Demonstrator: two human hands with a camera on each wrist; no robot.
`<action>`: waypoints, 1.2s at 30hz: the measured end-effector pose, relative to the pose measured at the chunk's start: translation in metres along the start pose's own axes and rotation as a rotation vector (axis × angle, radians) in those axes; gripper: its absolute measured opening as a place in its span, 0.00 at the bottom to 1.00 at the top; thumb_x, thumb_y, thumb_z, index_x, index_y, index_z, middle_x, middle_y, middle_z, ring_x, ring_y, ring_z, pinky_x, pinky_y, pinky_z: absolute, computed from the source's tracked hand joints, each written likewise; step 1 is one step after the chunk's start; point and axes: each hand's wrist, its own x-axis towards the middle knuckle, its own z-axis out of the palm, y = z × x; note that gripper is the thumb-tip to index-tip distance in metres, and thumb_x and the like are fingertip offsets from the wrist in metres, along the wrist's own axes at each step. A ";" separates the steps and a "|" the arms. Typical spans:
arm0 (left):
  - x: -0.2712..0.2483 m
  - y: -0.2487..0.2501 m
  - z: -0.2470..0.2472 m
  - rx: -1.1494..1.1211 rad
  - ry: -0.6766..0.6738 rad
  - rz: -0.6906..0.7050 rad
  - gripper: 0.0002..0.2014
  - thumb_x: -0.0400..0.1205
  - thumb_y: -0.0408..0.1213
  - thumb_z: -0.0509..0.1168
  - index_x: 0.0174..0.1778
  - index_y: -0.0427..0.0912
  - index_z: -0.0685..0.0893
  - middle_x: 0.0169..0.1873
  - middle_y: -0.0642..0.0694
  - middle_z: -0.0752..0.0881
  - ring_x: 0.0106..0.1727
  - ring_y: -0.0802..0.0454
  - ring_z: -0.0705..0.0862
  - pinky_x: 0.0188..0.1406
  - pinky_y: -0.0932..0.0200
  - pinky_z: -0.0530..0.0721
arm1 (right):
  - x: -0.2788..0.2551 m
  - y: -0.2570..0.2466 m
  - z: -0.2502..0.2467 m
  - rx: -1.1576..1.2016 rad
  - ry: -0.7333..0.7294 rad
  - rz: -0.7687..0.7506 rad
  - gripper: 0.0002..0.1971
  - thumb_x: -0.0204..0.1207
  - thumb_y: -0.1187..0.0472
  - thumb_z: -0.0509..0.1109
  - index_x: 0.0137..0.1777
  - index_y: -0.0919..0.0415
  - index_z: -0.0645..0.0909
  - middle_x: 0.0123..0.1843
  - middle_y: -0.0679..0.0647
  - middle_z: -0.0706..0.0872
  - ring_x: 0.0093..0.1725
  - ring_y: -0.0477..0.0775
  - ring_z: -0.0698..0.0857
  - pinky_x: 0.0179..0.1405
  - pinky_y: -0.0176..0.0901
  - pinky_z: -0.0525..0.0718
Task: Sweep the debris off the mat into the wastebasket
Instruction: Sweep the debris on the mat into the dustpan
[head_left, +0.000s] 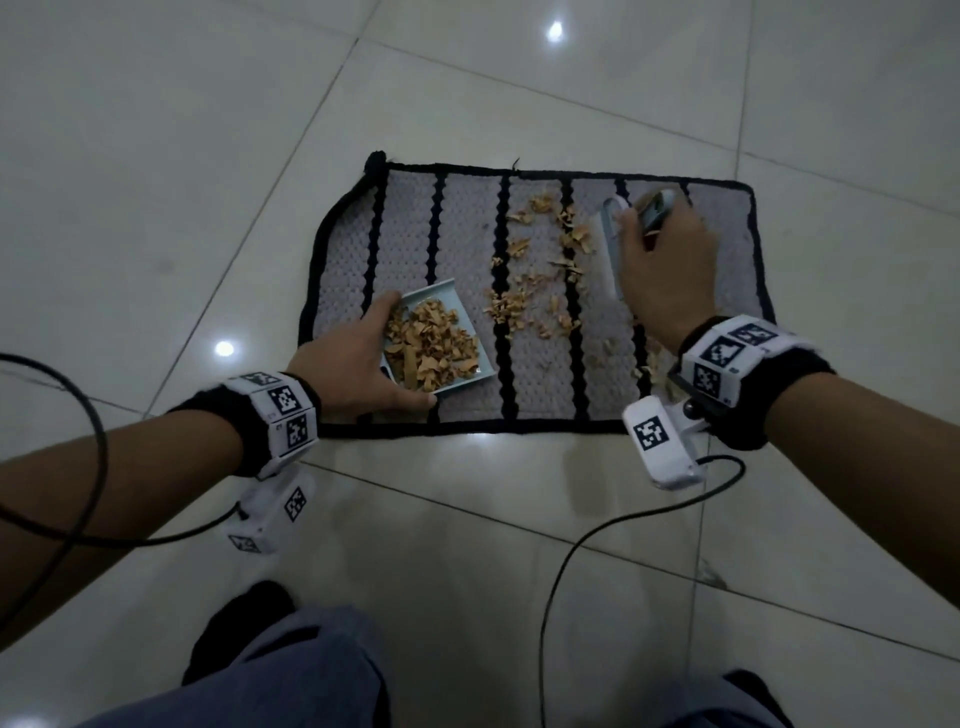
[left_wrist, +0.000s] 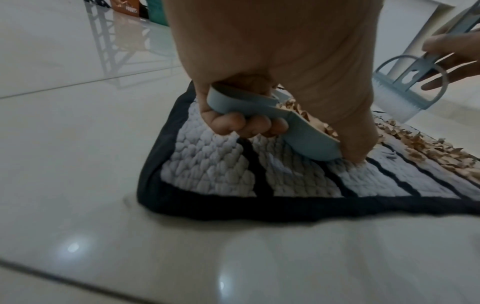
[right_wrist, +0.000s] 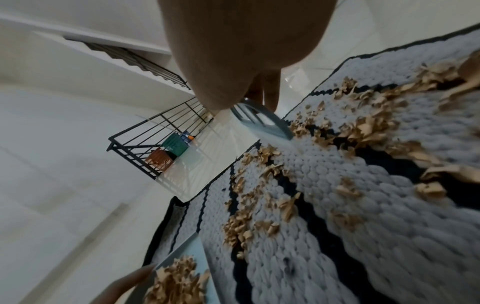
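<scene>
A grey mat (head_left: 457, 234) with black stripes and a black border lies on the tiled floor. Tan paper scraps (head_left: 540, 260) are strewn over its middle and right. My left hand (head_left: 353, 364) grips the handle of a pale blue dustpan (head_left: 457, 306), which sits on the mat's near left part heaped with scraps; the left wrist view shows my fingers (left_wrist: 249, 123) curled round its handle (left_wrist: 233, 98). My right hand (head_left: 665, 260) holds a small pale blue brush (head_left: 613, 234) upright on the mat, right of the scraps. In the right wrist view the brush (right_wrist: 262, 121) stands beside the debris (right_wrist: 259, 205).
Glossy white floor tiles (head_left: 208, 156) surround the mat. Two cables (head_left: 571, 561) trail over the floor near my knees (head_left: 311, 675). Far off stand a black metal railing (right_wrist: 145, 142) and green and orange baskets (right_wrist: 168, 152).
</scene>
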 end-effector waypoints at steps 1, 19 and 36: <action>0.003 0.002 0.000 0.019 -0.004 0.001 0.65 0.51 0.77 0.73 0.81 0.61 0.48 0.64 0.48 0.84 0.57 0.42 0.87 0.55 0.43 0.87 | 0.000 0.004 0.000 -0.045 -0.030 -0.020 0.17 0.86 0.52 0.61 0.48 0.68 0.77 0.36 0.65 0.84 0.34 0.62 0.81 0.37 0.57 0.78; 0.015 0.013 0.013 0.073 0.075 -0.036 0.62 0.55 0.76 0.74 0.80 0.53 0.53 0.56 0.46 0.87 0.47 0.43 0.88 0.45 0.50 0.88 | -0.030 -0.035 0.069 -0.032 -0.305 -0.236 0.10 0.85 0.63 0.61 0.54 0.71 0.78 0.42 0.64 0.83 0.36 0.56 0.73 0.35 0.45 0.66; 0.018 0.021 0.014 0.035 0.078 -0.047 0.60 0.60 0.69 0.78 0.81 0.50 0.54 0.52 0.47 0.85 0.39 0.49 0.82 0.41 0.54 0.85 | -0.008 -0.037 0.064 0.089 -0.193 -0.158 0.11 0.85 0.61 0.63 0.48 0.68 0.80 0.33 0.52 0.74 0.30 0.52 0.69 0.26 0.31 0.60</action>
